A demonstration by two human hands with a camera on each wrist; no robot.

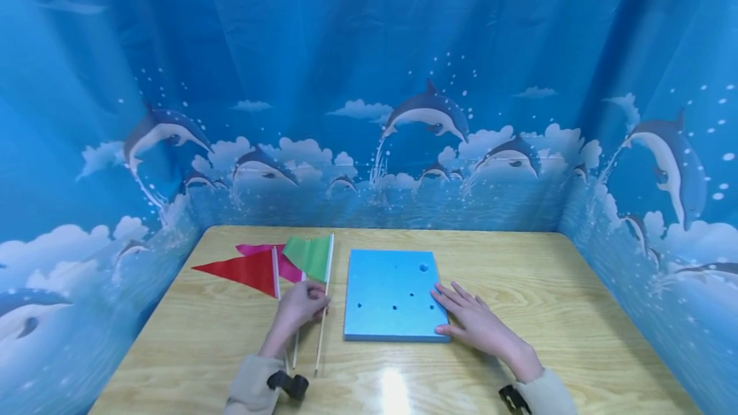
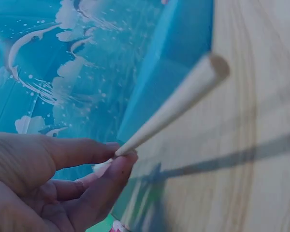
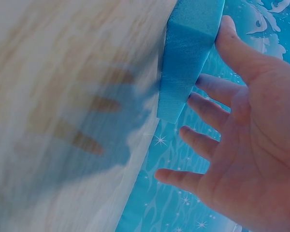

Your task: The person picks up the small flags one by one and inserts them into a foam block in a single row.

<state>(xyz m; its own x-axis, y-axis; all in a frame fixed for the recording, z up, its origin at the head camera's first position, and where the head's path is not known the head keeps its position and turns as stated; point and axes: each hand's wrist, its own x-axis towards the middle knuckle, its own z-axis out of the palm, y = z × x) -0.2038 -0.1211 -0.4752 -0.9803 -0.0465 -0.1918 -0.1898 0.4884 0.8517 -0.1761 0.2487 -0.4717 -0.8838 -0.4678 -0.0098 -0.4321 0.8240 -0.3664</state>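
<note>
My left hand (image 1: 301,305) pinches the thin wooden stick (image 2: 171,106) of a green pennant flag (image 1: 308,256) between thumb and finger. In the left wrist view the stick's lower end points toward the camera, raised over the table with its shadow below. A red pennant flag (image 1: 248,272) and a pink flag (image 1: 288,268) lie beside that hand, the pink one partly hidden. My right hand (image 1: 481,326), fingers spread, touches the right edge of a blue foam block (image 1: 380,280) that has several small holes in its top. Nothing is held in the right palm (image 3: 261,140).
The wood-grain table (image 1: 513,268) carries the block at its middle and the flags to the left. A blue curtain (image 1: 323,82) printed with dolphins and clouds closes off the back and both sides. Each wrist wears a black strap.
</note>
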